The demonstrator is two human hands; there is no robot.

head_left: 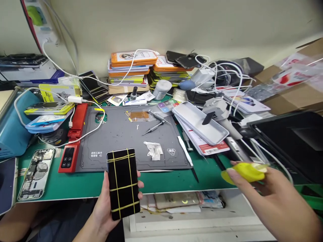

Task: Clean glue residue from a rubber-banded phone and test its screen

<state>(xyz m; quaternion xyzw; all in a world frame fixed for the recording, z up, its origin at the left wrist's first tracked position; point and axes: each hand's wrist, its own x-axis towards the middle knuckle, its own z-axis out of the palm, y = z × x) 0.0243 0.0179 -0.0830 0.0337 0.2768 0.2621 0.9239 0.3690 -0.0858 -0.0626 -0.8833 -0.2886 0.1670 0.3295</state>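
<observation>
My left hand is closed around a phone, held upright in front of the bench edge. Thin yellow rubber bands cross its dark glass both ways. On the right, my right hand grips a soft-looking yellow item with a pale part near the fingers; its exact kind does not show. Beyond the phone lies a grey work mat with screwdrivers, a crumpled white wipe and a brown flex part on it.
An opened phone and a red device with buttons are at the left. Stacked boxes line the wall. White cables, a phone case and a cardboard box crowd the right. A white spudger lies by the mat.
</observation>
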